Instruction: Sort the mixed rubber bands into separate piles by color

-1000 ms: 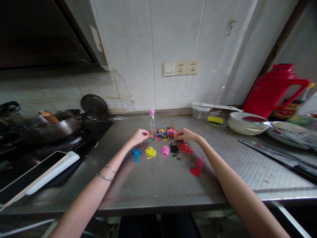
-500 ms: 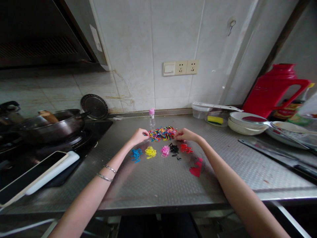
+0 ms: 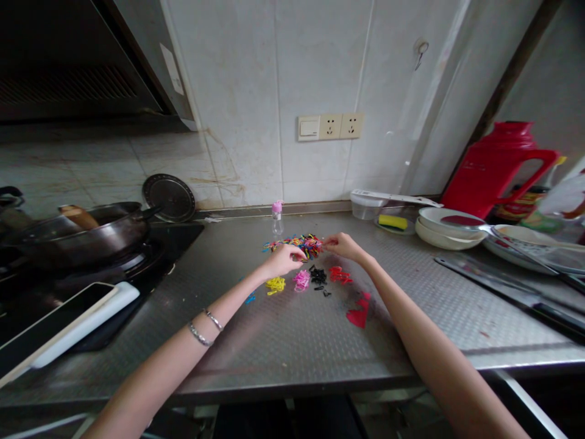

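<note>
A mixed heap of small loop-shaped coloured pieces (image 3: 311,244) lies on the metal counter. My left hand (image 3: 284,262) is over the heap's front left, fingers pinched; what they hold is too small to name. At the heap's right edge, my right hand (image 3: 345,247) pinches too, its fingertips among the pieces. Sorted by colour, separate piles line up in front: yellow (image 3: 275,285), pink (image 3: 301,280), black (image 3: 319,275) and red (image 3: 340,275). My left forearm mostly hides the blue pieces (image 3: 250,299).
Behind the heap stands a small pink-capped bottle (image 3: 277,218). A torn red scrap (image 3: 359,312) lies front right. Bowls (image 3: 439,236), a knife (image 3: 503,286), a sponge (image 3: 392,222) and a red thermos (image 3: 489,171) sit right; a pan (image 3: 105,238) and phone (image 3: 59,323) left.
My left hand has moved right and nearer, from the heap's left edge to its front, and its forearm now covers most of the blue pile. My right hand stays by the heap.
</note>
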{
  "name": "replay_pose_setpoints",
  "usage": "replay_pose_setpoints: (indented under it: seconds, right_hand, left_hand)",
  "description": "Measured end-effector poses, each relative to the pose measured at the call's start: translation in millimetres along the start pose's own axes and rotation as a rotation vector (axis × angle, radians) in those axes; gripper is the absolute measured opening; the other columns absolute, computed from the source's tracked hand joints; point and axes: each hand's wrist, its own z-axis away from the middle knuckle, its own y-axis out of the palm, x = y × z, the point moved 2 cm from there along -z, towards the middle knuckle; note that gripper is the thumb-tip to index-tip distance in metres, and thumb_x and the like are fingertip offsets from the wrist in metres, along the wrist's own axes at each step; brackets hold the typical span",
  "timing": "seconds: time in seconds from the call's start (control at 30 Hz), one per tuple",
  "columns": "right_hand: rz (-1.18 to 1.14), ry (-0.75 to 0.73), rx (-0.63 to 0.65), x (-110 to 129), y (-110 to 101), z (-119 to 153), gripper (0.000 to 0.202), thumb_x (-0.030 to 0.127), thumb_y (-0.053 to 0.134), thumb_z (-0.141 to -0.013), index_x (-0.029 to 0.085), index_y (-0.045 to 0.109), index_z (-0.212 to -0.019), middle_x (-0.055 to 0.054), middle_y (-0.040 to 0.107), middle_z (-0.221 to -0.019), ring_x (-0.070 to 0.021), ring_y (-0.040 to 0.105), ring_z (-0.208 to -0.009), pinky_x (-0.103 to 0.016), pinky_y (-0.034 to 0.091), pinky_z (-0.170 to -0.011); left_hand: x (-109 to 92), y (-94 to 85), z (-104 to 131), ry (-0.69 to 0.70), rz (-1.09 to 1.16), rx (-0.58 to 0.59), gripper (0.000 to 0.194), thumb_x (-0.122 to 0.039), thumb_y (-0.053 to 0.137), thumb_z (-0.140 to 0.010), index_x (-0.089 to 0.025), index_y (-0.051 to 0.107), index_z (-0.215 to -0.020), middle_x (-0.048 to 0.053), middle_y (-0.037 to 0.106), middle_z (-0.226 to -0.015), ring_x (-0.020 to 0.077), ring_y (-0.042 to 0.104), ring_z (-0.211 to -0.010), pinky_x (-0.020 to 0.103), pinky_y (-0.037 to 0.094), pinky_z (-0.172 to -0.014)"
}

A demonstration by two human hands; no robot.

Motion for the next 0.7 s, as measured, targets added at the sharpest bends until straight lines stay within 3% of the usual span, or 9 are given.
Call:
replay_pose_setpoints:
  seconds: [0.13,0.33,0.47,0.7]
  right_hand:
    - [0.101,-0.003,-0.046,-8.2,3.7,-3.6,0.027,0.024,0.052,-0.068,0.015,0.070,-0.086,-0.003,0.067,-0.073,-0.0146,0.058,-0.067,-0.020,0.039,-0.059]
    - [0.200,-0.020,0.028,-9.5,11.2,-2.9,0.027,0.024,0.051,-0.071,0.021,0.069,-0.090,-0.002,0.068,-0.079,-0.0139,0.059,-0.072,-0.019,0.039,-0.062]
    - [0.223,-0.018,0.071,-7.6,13.7,-0.5,0.025,0.032,0.052,-0.073,0.023,0.068,-0.091,-0.002,0.068,-0.086,-0.0143,0.060,-0.077,-0.019,0.040,-0.067]
    - [0.419,0.021,-0.018,3.8,12.7,6.8,0.025,0.036,0.050,-0.077,0.024,0.065,-0.093,-0.005,0.063,-0.097,-0.0161,0.057,-0.085,-0.020,0.039,-0.067]
  left_hand:
    - [-20.0,18.6,-5.8,0.111,-0.070,0.114,0.023,-0.013,0.054,-0.064,-0.014,0.068,-0.082,0.003,0.066,-0.075,0.0117,0.053,-0.063,0.021,0.038,-0.060]
    - [-27.8,32.0,-6.6,0.164,-0.184,0.216,0.027,-0.015,0.054,-0.065,-0.014,0.067,-0.089,0.004,0.066,-0.083,0.0132,0.055,-0.070,0.021,0.038,-0.064]
    - [-27.7,30.2,-5.9,0.150,-0.135,0.202,0.027,-0.017,0.056,-0.065,-0.014,0.067,-0.090,0.004,0.065,-0.083,0.0129,0.054,-0.069,0.021,0.038,-0.064]
    - [-13.6,15.2,-13.3,0.068,0.012,0.100,0.023,-0.016,0.058,-0.065,-0.012,0.068,-0.085,0.003,0.065,-0.079,0.0098,0.050,-0.063,0.020,0.037,-0.059]
